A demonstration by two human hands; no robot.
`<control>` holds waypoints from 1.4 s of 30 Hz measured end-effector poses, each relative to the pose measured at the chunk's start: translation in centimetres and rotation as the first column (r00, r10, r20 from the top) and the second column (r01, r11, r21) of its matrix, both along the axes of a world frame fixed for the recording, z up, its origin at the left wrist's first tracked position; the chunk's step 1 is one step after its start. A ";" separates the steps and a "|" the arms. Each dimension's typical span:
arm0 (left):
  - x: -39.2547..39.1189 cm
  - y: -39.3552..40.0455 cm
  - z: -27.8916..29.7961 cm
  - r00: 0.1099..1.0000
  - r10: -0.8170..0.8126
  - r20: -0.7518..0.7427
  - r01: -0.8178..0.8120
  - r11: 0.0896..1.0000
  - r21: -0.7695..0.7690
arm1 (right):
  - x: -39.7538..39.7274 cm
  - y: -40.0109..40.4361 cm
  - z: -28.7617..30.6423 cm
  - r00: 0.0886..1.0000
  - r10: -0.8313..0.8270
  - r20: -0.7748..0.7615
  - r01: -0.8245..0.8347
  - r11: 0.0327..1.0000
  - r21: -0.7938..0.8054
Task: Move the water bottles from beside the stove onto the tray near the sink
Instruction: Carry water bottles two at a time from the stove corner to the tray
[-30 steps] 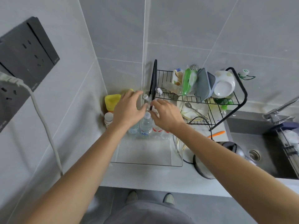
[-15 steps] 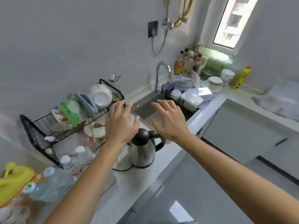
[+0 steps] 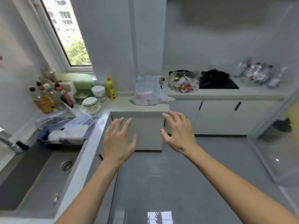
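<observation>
My left hand (image 3: 119,139) and my right hand (image 3: 178,131) are both held out over the grey floor, fingers spread, holding nothing. The black stove (image 3: 216,81) sits on the far counter at the right. Beside it on the right lies a blurred cluster of clear plastic items (image 3: 257,75); I cannot tell whether they are water bottles. The sink (image 3: 32,180) is at the lower left. The tray is out of view.
A white plastic bag (image 3: 148,91) and a clear bag of rubbish (image 3: 183,83) lie on the counter left of the stove. Condiment bottles (image 3: 47,97), bowls (image 3: 90,104) and a yellow bottle (image 3: 110,88) stand under the window. A blue rack (image 3: 68,131) spans the sink.
My view has swung right, from the tray and dish rack past the kettle to the stove counter. Both hands have left the bottles on the tray and are now empty in the air.
</observation>
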State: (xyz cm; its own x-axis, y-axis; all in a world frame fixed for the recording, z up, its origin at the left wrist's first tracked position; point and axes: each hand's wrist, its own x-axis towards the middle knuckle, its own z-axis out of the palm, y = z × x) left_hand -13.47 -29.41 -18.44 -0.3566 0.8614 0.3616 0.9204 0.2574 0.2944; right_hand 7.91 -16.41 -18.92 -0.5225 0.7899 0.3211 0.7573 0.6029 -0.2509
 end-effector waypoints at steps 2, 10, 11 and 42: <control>3.0 5.2 -0.4 0.996 -0.086 -0.023 0.085 0.996 -0.015 | 4.5 2.7 -0.5 0.995 -0.100 0.004 0.100 0.995 -0.013; 14.0 23.8 -3.5 0.923 -0.384 0.022 0.385 0.919 -0.090 | 17.9 12.4 -3.4 0.902 -0.427 0.065 0.430 0.901 -0.051; 15.1 26.3 -3.9 0.912 -0.410 0.029 0.411 0.907 -0.089 | 19.0 14.1 -3.6 0.890 -0.451 0.071 0.455 0.889 -0.046; 48.6 87.3 -4.4 0.642 -0.767 0.010 0.765 0.639 -0.077 | 49.6 63.0 -5.9 0.691 -0.719 0.074 0.718 0.672 -0.182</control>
State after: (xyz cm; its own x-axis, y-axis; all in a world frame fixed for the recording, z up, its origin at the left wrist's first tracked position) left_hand 35.17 57.91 -22.86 0.4493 0.8447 0.2908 0.8031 -0.5245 0.2826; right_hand 57.49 46.56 -24.80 0.2317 0.9637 0.1327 0.9362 -0.1839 -0.2996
